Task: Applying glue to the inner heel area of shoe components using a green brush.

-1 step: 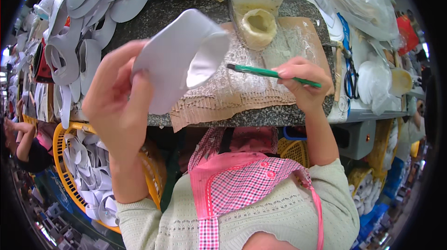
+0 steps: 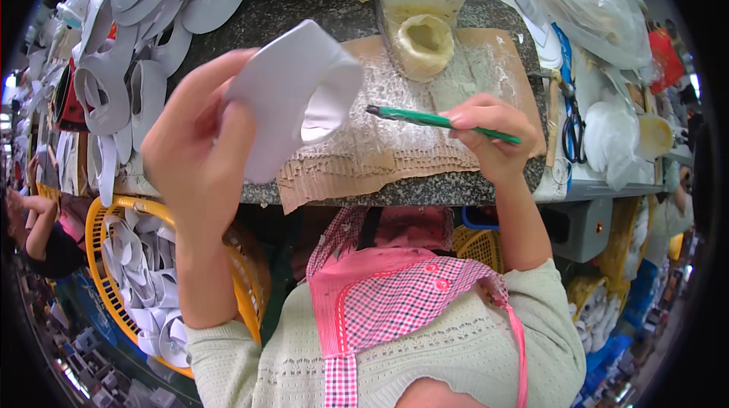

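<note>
My left hand [image 2: 205,135] pinches a white shoe upper [image 2: 285,97] between thumb and fingers, holding it raised and tilted over the near left part of the worktop. Its opening faces right. In my right hand [image 2: 497,131] is a slim brush [image 2: 425,117] with a green handle and dark tip. The tip points left, a short gap away from the upper. Beyond the brush stands a glue pot [image 2: 425,42] with a pale, crusted round mouth. Under both hands lies a sheet of brown cardboard [image 2: 372,169] smeared with dried white residue.
Many white uppers [image 2: 216,2] overlap at the back left. A yellow basket [image 2: 95,245] below left holds more pieces. On the right are scissors [image 2: 573,135], a clear plastic bag [image 2: 581,6] and a grey box [image 2: 581,229] under the speckled worktop [image 2: 319,9]. Another person's arm [image 2: 38,229] shows far left.
The upper has shifted slightly left and turned a little in my left hand's grip. My right hand and the brush have moved only a touch left.
</note>
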The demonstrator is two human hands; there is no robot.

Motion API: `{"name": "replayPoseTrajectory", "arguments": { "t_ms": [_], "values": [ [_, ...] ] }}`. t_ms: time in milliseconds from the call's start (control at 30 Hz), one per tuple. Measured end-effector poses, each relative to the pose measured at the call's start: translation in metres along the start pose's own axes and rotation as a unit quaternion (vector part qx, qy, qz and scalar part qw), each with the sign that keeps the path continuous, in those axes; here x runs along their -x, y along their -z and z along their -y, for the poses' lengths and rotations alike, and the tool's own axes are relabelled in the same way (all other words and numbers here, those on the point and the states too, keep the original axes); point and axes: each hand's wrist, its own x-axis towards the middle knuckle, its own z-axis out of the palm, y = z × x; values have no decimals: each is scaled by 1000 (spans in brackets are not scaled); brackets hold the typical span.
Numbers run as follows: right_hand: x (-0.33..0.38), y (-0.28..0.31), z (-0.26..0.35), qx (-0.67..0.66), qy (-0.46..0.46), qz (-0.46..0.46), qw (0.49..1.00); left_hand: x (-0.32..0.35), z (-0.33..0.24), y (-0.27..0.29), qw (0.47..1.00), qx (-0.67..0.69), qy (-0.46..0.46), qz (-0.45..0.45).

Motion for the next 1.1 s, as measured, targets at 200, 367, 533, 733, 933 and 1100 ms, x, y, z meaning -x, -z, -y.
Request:
{"name": "replayPoseTrajectory", "arguments": {
  "t_ms": [200, 367, 533, 733, 933, 1100],
  "values": [
    [-21, -54, -19, 71, 100, 59, 991, -43, 41, 10, 982, -175, -12, 64],
    [-14, -74, -41, 237, 172, 83, 952, -41, 38, -9, 962, -241, -76, 104],
    [0, -79, -24, 32, 94, 163, 982, -25, 46, 2, 974, -182, -13, 131],
    [-32, 13, -38, 142, -27, -135, 980, -19, 7, 30, 945, -227, -234, -1],
    [-29, 64, -23, 16, -145, -54, 988, 7, 15, -13, 746, -412, -480, 209],
    [-19, 20, -6, -70, -234, -43, 969, 42, 50, -36, 677, -418, -482, 365]
  ]
}}
